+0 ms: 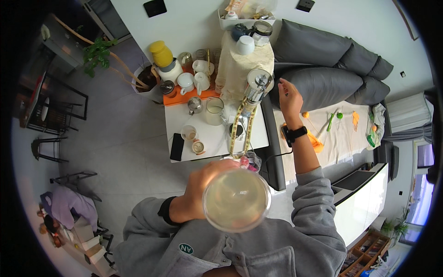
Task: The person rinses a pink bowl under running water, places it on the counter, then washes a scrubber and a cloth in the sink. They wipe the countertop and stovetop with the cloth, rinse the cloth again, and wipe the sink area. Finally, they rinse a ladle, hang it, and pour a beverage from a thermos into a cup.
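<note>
My left hand [193,191] is closed round a clear cup [236,201] of cloudy pale-yellow liquid, held up close in front of my chest. My right hand [290,100] is stretched forward with its fingers loosely bent and nothing seen in it. It is nearest to a silver-topped canister [259,83], just to its left, and does not appear to touch it. A patterned yellow strap [234,131] hangs down in front of the canister. On the white table [175,122] stand a glass jar [214,111], a small metal pot [195,105] and a small clear cup [188,133].
A black phone [177,147] lies at the table's left edge, near a small round lid [198,147]. White cups [186,82] and a yellow-topped jug [161,54] stand farther back. A dark grey sofa [318,85] is on the right. A potted plant [146,81] stands behind the table.
</note>
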`<action>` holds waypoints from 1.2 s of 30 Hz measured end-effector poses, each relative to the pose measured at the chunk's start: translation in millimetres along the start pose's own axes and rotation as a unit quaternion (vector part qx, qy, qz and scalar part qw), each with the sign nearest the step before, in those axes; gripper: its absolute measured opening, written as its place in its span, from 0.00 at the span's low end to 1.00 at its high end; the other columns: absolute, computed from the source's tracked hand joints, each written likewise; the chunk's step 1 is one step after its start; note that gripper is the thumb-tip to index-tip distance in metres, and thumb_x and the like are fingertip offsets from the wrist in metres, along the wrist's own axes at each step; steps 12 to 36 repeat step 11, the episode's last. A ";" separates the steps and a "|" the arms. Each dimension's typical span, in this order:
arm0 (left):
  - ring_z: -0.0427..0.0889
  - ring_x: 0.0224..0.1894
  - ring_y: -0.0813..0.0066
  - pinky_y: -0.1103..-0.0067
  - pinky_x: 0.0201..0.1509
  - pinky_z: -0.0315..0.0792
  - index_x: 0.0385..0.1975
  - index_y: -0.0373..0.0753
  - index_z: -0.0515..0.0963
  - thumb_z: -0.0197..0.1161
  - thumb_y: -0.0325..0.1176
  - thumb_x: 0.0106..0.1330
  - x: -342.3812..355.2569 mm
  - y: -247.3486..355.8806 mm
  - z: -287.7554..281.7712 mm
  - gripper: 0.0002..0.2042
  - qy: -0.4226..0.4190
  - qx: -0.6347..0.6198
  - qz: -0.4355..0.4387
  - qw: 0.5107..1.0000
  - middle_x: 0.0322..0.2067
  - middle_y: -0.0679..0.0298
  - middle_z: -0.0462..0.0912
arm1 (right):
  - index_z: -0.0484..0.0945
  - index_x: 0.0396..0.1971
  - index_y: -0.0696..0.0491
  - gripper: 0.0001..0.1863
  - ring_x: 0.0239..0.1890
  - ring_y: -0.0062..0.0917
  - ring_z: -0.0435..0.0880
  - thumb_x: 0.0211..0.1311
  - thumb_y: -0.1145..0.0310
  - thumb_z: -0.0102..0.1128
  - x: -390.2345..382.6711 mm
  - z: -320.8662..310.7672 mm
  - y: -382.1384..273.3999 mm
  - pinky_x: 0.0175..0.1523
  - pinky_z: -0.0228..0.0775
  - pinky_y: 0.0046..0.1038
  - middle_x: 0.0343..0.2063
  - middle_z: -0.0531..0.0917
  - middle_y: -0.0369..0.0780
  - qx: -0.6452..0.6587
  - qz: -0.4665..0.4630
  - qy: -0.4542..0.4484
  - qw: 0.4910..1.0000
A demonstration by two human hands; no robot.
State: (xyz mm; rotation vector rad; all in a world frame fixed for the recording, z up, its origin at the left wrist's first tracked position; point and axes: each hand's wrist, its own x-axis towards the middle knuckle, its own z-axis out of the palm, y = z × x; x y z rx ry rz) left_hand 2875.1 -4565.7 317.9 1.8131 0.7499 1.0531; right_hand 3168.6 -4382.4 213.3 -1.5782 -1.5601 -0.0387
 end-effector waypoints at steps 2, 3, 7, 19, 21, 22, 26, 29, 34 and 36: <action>0.81 0.42 0.59 0.73 0.44 0.76 0.47 0.30 0.70 0.74 0.36 0.43 -0.2 20.0 -4.0 0.30 -0.004 -0.032 -0.024 0.999 0.44 0.50 0.78 | 0.81 0.36 0.50 0.09 0.25 0.27 0.78 0.55 0.68 0.61 13.1 9.0 -3.3 0.31 0.70 0.26 0.26 0.81 0.36 0.015 -0.010 -0.016 1.000; 0.81 0.42 0.59 0.73 0.44 0.76 0.47 0.30 0.70 0.73 0.35 0.44 -1.4 29.9 -4.4 0.30 -0.003 -0.072 -0.059 0.996 0.44 0.49 0.78 | 0.81 0.35 0.49 0.08 0.24 0.26 0.78 0.54 0.67 0.61 18.1 14.2 -5.2 0.31 0.70 0.26 0.25 0.80 0.35 0.000 -0.020 -0.024 1.000; 0.80 0.44 0.54 0.70 0.45 0.77 0.48 0.29 0.69 0.69 0.36 0.48 4.7 49.4 -0.2 0.28 0.085 -0.034 0.081 0.992 0.44 0.49 0.78 | 0.83 0.34 0.49 0.08 0.23 0.21 0.77 0.54 0.66 0.62 29.2 28.5 -7.4 0.30 0.69 0.23 0.25 0.81 0.33 -0.013 -0.038 -0.056 0.998; 0.79 0.45 0.51 0.69 0.46 0.76 0.49 0.30 0.69 0.69 0.38 0.49 2.7 66.3 -4.6 0.29 0.116 0.007 0.107 0.987 0.44 0.48 0.78 | 0.83 0.34 0.49 0.09 0.25 0.22 0.79 0.53 0.65 0.64 31.5 44.3 0.6 0.30 0.69 0.23 0.26 0.81 0.33 -0.033 -0.053 -0.068 0.996; 0.79 0.45 0.51 0.69 0.46 0.76 0.49 0.30 0.69 0.69 0.38 0.49 2.7 66.3 -4.6 0.29 0.116 0.007 0.107 0.987 0.44 0.48 0.78 | 0.83 0.34 0.49 0.09 0.25 0.22 0.79 0.53 0.65 0.64 31.5 44.3 0.6 0.30 0.69 0.23 0.26 0.81 0.33 -0.033 -0.053 -0.068 0.996; 0.79 0.45 0.51 0.69 0.46 0.76 0.49 0.30 0.69 0.69 0.38 0.49 2.7 66.3 -4.6 0.29 0.116 0.007 0.107 0.987 0.44 0.48 0.78 | 0.83 0.34 0.49 0.09 0.25 0.22 0.79 0.53 0.65 0.64 31.5 44.3 0.6 0.30 0.69 0.23 0.26 0.81 0.33 -0.033 -0.053 -0.068 0.996; 0.79 0.45 0.51 0.69 0.46 0.76 0.49 0.30 0.69 0.69 0.38 0.49 2.7 66.3 -4.6 0.29 0.116 0.007 0.107 0.987 0.44 0.48 0.78 | 0.83 0.34 0.49 0.09 0.25 0.22 0.79 0.53 0.65 0.64 31.5 44.3 0.6 0.30 0.69 0.23 0.26 0.81 0.33 -0.033 -0.053 -0.068 0.996; 0.79 0.45 0.51 0.69 0.46 0.76 0.49 0.30 0.69 0.69 0.38 0.49 2.7 66.3 -4.6 0.29 0.116 0.007 0.107 0.987 0.44 0.48 0.78 | 0.83 0.34 0.49 0.09 0.25 0.22 0.79 0.53 0.65 0.64 31.5 44.3 0.6 0.30 0.69 0.23 0.26 0.81 0.33 -0.033 -0.053 -0.068 0.996; 0.79 0.45 0.51 0.69 0.46 0.76 0.49 0.30 0.69 0.69 0.38 0.49 2.7 66.3 -4.6 0.29 0.116 0.007 0.107 0.987 0.44 0.48 0.78 | 0.83 0.34 0.49 0.09 0.25 0.22 0.79 0.53 0.65 0.64 31.5 44.3 0.6 0.30 0.69 0.23 0.26 0.81 0.33 -0.033 -0.053 -0.068 0.996; 0.79 0.45 0.51 0.69 0.46 0.76 0.49 0.30 0.69 0.69 0.38 0.49 2.7 66.3 -4.6 0.29 0.116 0.007 0.107 0.987 0.44 0.48 0.78 | 0.83 0.34 0.49 0.09 0.25 0.22 0.79 0.53 0.65 0.64 31.5 44.3 0.6 0.30 0.69 0.23 0.26 0.81 0.33 -0.033 -0.053 -0.068 0.996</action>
